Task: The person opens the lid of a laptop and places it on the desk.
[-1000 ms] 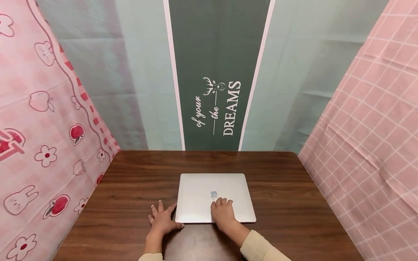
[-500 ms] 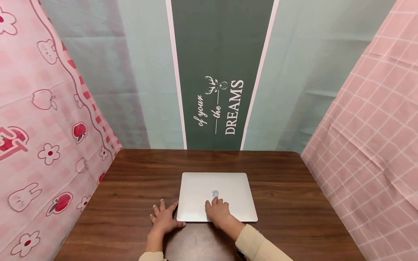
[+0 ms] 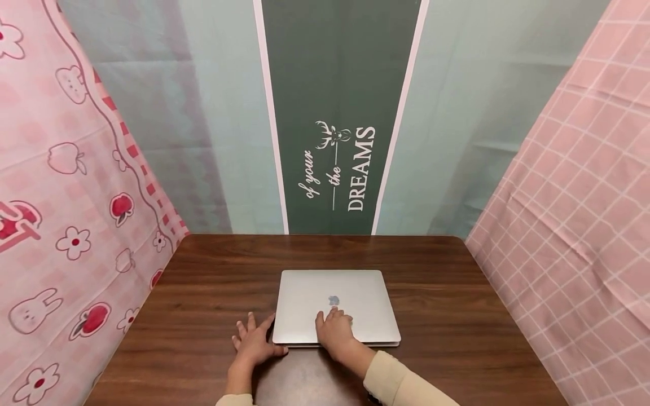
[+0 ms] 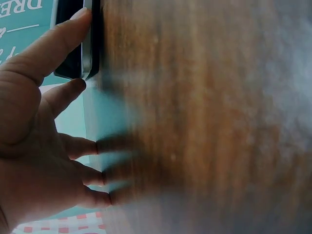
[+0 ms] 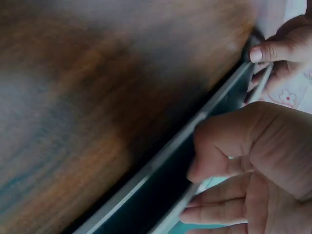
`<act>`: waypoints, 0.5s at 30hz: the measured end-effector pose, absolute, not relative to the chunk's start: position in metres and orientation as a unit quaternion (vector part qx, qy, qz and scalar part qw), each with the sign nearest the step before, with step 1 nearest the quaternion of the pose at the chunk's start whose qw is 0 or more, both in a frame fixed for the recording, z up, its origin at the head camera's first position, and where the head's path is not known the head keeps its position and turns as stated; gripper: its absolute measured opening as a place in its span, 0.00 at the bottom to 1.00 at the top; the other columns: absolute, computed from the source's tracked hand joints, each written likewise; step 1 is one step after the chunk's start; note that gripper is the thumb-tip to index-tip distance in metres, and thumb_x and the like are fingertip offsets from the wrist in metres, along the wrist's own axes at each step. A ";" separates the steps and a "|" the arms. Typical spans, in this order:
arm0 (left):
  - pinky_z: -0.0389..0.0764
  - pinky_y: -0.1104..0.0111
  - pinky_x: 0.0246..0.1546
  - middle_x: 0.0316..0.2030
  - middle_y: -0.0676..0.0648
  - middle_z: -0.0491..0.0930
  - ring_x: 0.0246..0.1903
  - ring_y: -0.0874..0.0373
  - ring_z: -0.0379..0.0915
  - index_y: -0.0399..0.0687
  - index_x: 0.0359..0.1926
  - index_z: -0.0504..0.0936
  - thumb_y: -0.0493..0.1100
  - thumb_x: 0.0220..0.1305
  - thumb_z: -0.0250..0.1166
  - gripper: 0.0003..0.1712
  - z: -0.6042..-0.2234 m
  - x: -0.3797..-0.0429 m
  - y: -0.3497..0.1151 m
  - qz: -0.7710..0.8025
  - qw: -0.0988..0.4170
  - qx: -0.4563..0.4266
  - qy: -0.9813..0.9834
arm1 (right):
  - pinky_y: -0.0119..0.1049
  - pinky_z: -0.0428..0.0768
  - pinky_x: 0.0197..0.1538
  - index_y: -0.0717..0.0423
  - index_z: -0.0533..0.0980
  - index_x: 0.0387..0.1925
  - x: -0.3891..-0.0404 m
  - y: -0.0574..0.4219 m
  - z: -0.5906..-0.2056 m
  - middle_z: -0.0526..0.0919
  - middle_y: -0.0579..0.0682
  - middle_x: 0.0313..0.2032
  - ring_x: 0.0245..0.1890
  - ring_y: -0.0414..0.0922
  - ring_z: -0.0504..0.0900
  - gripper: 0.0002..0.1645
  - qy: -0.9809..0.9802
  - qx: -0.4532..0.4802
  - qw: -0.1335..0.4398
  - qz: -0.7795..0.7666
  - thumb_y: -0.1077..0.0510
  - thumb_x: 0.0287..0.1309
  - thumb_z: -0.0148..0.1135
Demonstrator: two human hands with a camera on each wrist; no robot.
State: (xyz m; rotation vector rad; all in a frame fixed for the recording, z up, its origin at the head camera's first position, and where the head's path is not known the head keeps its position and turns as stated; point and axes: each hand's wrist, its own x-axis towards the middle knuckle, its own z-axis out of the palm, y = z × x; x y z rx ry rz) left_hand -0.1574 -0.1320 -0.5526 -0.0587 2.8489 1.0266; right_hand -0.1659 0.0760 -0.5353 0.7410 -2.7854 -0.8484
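A silver laptop (image 3: 303, 301) lies on the wooden table (image 3: 457, 316), its lid raised a little so a narrow dark gap shows along the front. My right hand (image 3: 337, 336) pinches the lid's front edge; in the right wrist view the thumb is inside the gap and the fingers lie on the lid's outer face. At the laptop's front left corner, my left hand (image 3: 254, 344) rests with fingers spread. Its thumb touches the base's front edge in the left wrist view, and the index fingertip meets the corner. The keyboard is hidden.
Behind the table hangs a green cloth (image 3: 330, 73) with white lettering. Pink patterned cloths (image 3: 76, 197) hang along the left and right sides. Table surface surrounds the laptop.
The right hand has shifted slightly left along the laptop's front edge. The lid's front edge has lifted from the base. The left hand has stayed at the corner.
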 end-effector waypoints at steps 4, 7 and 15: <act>0.36 0.28 0.50 0.63 0.19 0.42 0.60 0.18 0.28 0.45 0.61 0.71 0.53 0.30 0.79 0.52 -0.554 -0.157 -0.132 0.340 0.056 -0.018 0.939 | 0.42 0.79 0.26 0.51 0.75 0.54 -0.163 0.079 -0.542 0.81 0.60 0.45 0.41 0.52 0.80 0.28 -0.912 0.258 0.115 -0.296 0.46 0.51 0.64; 0.36 0.29 0.50 0.64 0.19 0.42 0.60 0.19 0.27 0.45 0.61 0.72 0.54 0.31 0.78 0.51 -0.555 -0.156 -0.133 0.341 0.057 -0.017 0.938 | 0.39 0.78 0.22 0.52 0.76 0.52 -0.161 0.081 -0.545 0.81 0.61 0.44 0.41 0.53 0.81 0.24 -0.908 0.265 0.141 -0.293 0.48 0.54 0.61; 0.35 0.30 0.51 0.65 0.22 0.40 0.61 0.21 0.26 0.44 0.63 0.70 0.54 0.34 0.77 0.51 -0.555 -0.154 -0.138 0.346 0.083 -0.011 0.935 | 0.36 0.75 0.16 0.55 0.77 0.48 -0.158 0.085 -0.538 0.82 0.62 0.40 0.37 0.53 0.82 0.29 -0.905 0.279 0.177 -0.268 0.45 0.44 0.66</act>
